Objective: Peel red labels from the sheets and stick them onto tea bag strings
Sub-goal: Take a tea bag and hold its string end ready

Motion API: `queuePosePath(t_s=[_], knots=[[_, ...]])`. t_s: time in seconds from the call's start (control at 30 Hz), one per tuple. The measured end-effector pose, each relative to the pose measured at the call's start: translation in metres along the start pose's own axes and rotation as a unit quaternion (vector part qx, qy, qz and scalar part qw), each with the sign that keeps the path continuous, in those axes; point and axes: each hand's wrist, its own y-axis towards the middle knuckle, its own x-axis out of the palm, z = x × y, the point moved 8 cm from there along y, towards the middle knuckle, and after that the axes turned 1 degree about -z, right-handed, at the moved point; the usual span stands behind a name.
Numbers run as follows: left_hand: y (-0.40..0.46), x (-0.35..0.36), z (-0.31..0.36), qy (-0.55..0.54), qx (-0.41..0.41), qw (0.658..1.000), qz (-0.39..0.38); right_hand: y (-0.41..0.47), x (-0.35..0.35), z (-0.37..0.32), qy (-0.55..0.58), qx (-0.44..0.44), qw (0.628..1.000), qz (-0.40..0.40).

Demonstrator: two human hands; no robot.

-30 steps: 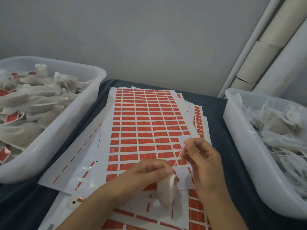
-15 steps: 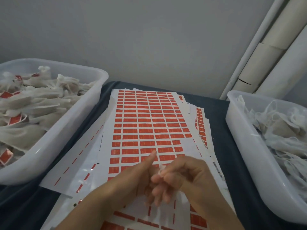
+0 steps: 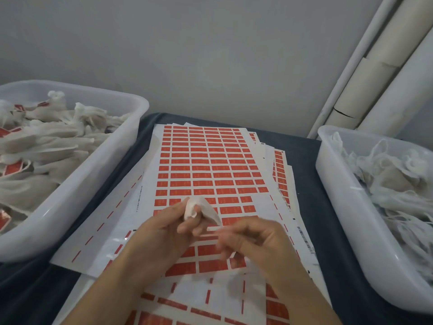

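Observation:
A stack of white sheets covered in rows of red labels (image 3: 206, 167) lies on the dark table between two tubs. My left hand (image 3: 164, 233) hovers over the near part of the top sheet and pinches a small white tea bag (image 3: 199, 208) in its fingertips. Just to its right, my right hand (image 3: 255, 240) is blurred, its fingers curled over the sheet beside the bag. Whether it holds a string or a label cannot be made out.
A white plastic tub (image 3: 98, 174) at the left holds tea bags, some with red labels. A second tub (image 3: 339, 202) at the right holds plain white tea bags with strings. Pale pipes (image 3: 375, 71) stand at the back right against the grey wall.
The tea bag has risen from below my left hand to its fingertips. My right hand, clasped against the left half a second ago, has drawn apart to the right.

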Motion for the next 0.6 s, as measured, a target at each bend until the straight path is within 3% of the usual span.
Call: queuePosePath(t_s=[0.1, 0.23, 0.33, 0.5, 0.6], knots=[[0.007, -0.004, -0.006, 0.025, -0.032, 0.998, 0.055, -0.003, -0.023, -0.004, -0.132, -0.042, 0.979, 0.15], [0.009, 0.0, -0.016, 0.142, -0.071, 0.986, 0.055, -0.01, -0.019, -0.016, -0.286, -0.129, 0.922, 0.228], [-0.002, -0.001, -0.018, 0.224, -0.079, 0.97, 0.051, -0.012, -0.014, -0.017, -0.323, -0.171, 0.898, 0.247], [-0.005, -0.008, -0.021, 0.32, -0.1, 0.937, 0.1, -0.007, -0.022, -0.011, -0.276, -0.135, 0.92, 0.242], [-0.003, 0.0, -0.023, 0.318, -0.087, 0.943, 0.05, -0.007, -0.021, -0.012, -0.276, -0.152, 0.917, 0.244]])
